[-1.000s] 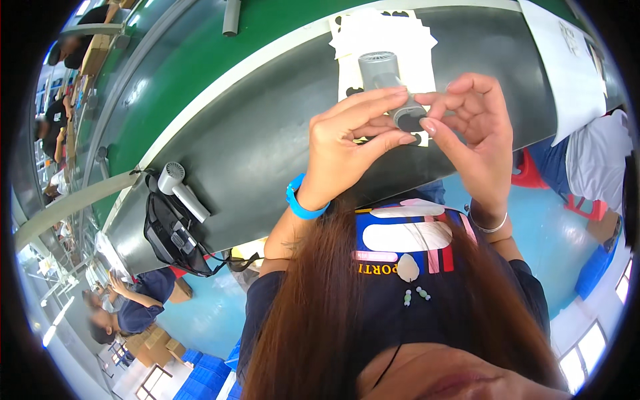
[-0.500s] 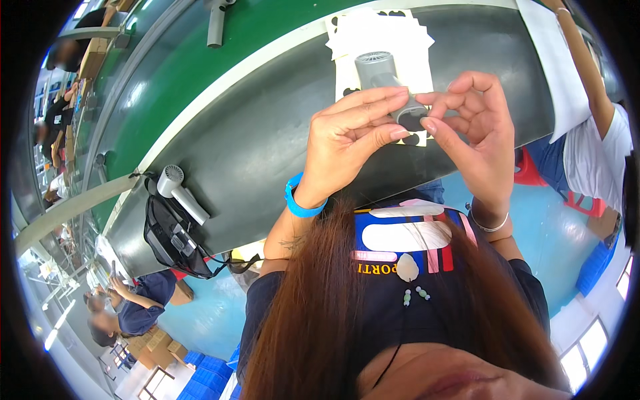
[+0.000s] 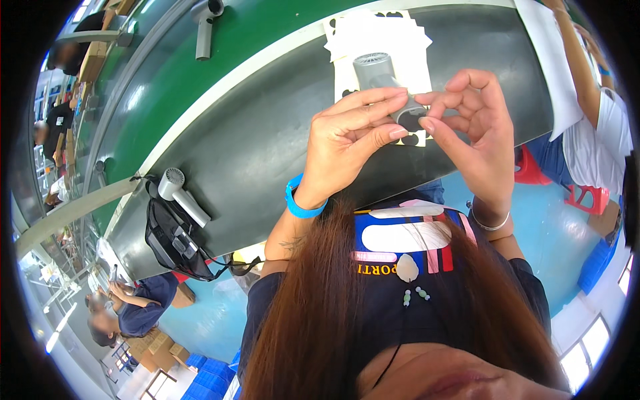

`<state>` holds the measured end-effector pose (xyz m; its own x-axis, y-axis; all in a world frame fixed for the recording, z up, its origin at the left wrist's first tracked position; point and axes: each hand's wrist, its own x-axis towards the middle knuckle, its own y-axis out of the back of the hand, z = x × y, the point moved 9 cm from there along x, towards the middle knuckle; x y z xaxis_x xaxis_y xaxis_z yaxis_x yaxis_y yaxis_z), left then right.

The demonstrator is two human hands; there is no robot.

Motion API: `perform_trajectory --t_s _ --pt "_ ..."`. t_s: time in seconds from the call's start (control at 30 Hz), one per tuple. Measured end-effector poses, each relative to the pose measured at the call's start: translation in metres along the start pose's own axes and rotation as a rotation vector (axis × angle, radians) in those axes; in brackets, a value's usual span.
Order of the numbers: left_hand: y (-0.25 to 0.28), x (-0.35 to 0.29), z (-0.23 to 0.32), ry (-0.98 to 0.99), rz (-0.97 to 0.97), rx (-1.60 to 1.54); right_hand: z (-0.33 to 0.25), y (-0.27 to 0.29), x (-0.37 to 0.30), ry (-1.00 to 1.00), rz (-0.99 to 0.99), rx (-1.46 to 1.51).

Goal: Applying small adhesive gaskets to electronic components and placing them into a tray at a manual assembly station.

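A grey hair dryer (image 3: pixel 375 68) lies tilted between my hands, its vented head away from me and its handle end toward me. My left hand (image 3: pixel 350 137) is closed round the handle from the left, with fingers on top and thumb beneath. At the handle's end sits a dark round piece (image 3: pixel 411 120), perhaps a sticker. My right hand (image 3: pixel 470 120) grips that end from the right, its thumb and curled fingertips at the edge of the dark piece. Under the dryer are white sheets (image 3: pixel 383 33) with black shapes, partly hidden.
Left on the dark table (image 3: pixel 247 173) lie a second grey hair dryer (image 3: pixel 183 197) and a black bag (image 3: pixel 170 233). Beyond runs a green belt (image 3: pixel 267 27) carrying another hair dryer (image 3: pixel 205 33). Co-workers sit at right (image 3: pixel 600 133) and lower left (image 3: pixel 143 303).
The hair dryer on the green belt has shifted left and nearer. My hands have barely moved on the dryer I hold. The co-worker at the right has shifted an arm.
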<state>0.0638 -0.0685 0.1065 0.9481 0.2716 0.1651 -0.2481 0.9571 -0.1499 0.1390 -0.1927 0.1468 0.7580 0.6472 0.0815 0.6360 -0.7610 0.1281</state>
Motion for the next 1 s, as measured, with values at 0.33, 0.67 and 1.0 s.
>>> perform_trajectory --t_s 0.33,0.67,1.0 --pt "-0.0038 0.0035 -0.002 0.019 -0.044 -0.052 0.0065 0.0071 0.0066 -0.013 -0.072 0.125" --pt "-0.0034 0.0042 -0.0048 0.025 -0.041 -0.041 0.0042 0.006 0.0066 -0.014 -0.06 0.026" --pt "-0.004 0.0035 -0.0057 0.039 -0.028 -0.061 0.0045 0.0063 0.0059 -0.021 -0.054 0.015"
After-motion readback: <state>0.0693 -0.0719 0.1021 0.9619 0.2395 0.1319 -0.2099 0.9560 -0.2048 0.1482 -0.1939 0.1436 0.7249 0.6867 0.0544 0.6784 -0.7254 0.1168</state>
